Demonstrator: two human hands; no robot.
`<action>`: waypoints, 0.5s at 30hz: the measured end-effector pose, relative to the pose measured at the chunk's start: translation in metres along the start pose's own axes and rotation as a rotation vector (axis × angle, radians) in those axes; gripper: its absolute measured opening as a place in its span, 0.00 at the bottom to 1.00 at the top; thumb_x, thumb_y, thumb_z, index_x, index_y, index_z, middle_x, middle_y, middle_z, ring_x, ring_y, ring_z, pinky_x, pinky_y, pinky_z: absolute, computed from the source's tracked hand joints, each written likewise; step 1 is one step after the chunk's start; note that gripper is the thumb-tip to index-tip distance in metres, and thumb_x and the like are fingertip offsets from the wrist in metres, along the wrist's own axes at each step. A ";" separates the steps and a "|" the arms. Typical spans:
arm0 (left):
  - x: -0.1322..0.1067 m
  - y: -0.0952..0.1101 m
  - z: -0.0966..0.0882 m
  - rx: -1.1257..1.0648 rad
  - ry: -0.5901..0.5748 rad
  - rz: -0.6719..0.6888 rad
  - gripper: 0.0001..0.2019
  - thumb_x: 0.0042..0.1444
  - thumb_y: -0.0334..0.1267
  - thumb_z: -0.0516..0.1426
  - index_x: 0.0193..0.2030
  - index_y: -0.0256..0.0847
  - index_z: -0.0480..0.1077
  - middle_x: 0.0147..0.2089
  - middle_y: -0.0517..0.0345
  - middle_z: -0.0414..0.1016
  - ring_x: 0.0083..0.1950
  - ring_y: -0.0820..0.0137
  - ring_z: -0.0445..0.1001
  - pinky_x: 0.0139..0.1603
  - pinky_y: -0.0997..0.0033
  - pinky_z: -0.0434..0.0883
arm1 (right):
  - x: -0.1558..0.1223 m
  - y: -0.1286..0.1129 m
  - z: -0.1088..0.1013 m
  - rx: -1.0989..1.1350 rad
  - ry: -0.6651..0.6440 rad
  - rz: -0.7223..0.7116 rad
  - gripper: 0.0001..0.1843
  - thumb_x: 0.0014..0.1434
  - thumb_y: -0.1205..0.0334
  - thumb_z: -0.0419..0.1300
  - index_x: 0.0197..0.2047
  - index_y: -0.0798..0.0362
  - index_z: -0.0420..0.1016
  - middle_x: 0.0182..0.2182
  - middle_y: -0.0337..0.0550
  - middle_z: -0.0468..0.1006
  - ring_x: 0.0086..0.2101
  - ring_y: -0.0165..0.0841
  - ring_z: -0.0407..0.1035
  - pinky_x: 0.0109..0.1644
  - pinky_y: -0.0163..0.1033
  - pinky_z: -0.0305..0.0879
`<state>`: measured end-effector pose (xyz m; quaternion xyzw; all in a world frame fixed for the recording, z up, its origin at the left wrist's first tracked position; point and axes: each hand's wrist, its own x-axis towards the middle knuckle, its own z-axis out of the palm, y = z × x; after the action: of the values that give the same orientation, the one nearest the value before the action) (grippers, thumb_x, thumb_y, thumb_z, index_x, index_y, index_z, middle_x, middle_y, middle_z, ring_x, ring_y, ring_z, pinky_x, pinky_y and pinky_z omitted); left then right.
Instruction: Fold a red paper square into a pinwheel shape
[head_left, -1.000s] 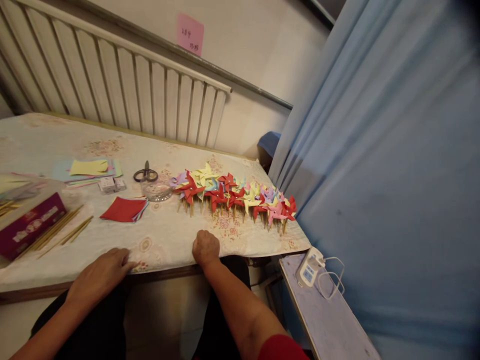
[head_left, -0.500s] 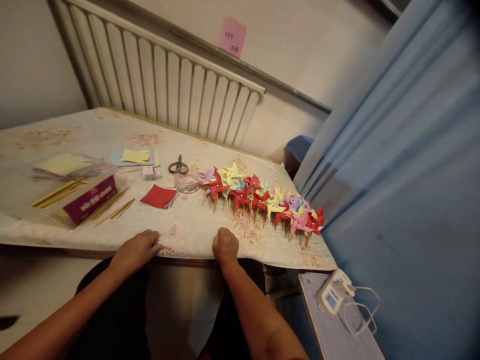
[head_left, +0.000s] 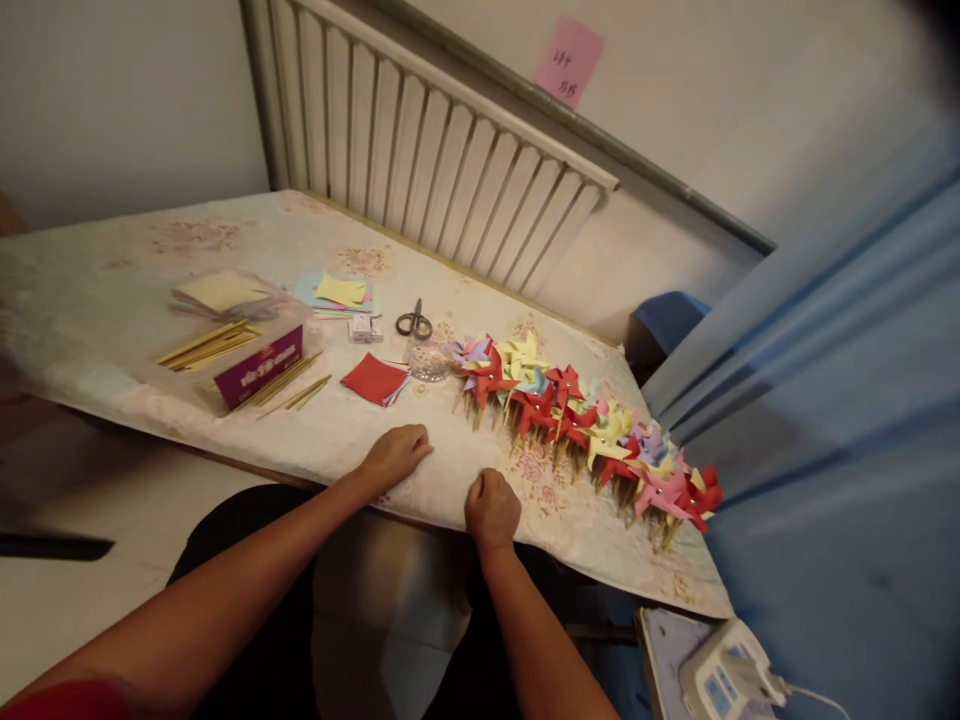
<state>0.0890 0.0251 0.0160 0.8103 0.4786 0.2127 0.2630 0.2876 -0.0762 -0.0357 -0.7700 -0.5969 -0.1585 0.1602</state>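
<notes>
My left hand rests on the tablecloth near the front edge, its fingers curled in with nothing showing in them. Just to its right, my right hand lies on the cloth as a closed fist, and no object shows in it. Behind the left hand is a stack of red paper squares. Rows of paper pinwheels on thin sticks stand to the right, in red, yellow, pink, purple and blue. A clear glass dish sits by the pinwheels' left end, with dark-handled scissors behind it.
On the left are a purple-labelled clear packet, thin wooden sticks, pale paper sheets, yellow paper and small boxes. A radiator backs the table; a blue curtain and white power adapter are right.
My left hand has moved forward and right, closer to my right fist, its fingers more curled. The camera view has turned, so the table's things appear shifted right.
</notes>
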 end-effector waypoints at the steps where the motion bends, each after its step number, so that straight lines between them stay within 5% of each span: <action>1: 0.006 0.000 0.002 -0.006 0.000 -0.001 0.07 0.59 0.38 0.53 0.31 0.42 0.65 0.33 0.56 0.75 0.37 0.67 0.72 0.39 0.69 0.63 | 0.000 0.001 0.001 0.004 0.011 -0.006 0.08 0.63 0.68 0.53 0.33 0.53 0.72 0.27 0.42 0.75 0.28 0.32 0.67 0.31 0.36 0.51; 10: 0.024 -0.017 0.012 -0.021 -0.007 0.043 0.05 0.61 0.36 0.53 0.35 0.41 0.68 0.39 0.54 0.76 0.41 0.66 0.72 0.44 0.67 0.65 | -0.003 -0.001 0.002 0.122 0.048 0.007 0.12 0.64 0.64 0.51 0.38 0.53 0.76 0.31 0.44 0.79 0.30 0.34 0.71 0.35 0.36 0.57; 15: 0.027 -0.017 0.014 -0.037 -0.050 0.106 0.05 0.61 0.35 0.53 0.35 0.40 0.69 0.41 0.51 0.75 0.42 0.63 0.72 0.45 0.63 0.67 | 0.019 -0.015 -0.009 0.465 -0.002 0.153 0.14 0.63 0.61 0.50 0.32 0.52 0.75 0.25 0.41 0.77 0.26 0.33 0.68 0.33 0.36 0.60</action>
<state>0.0975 0.0527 -0.0031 0.8346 0.4240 0.2148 0.2784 0.2768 -0.0599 -0.0179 -0.7555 -0.5575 -0.0032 0.3441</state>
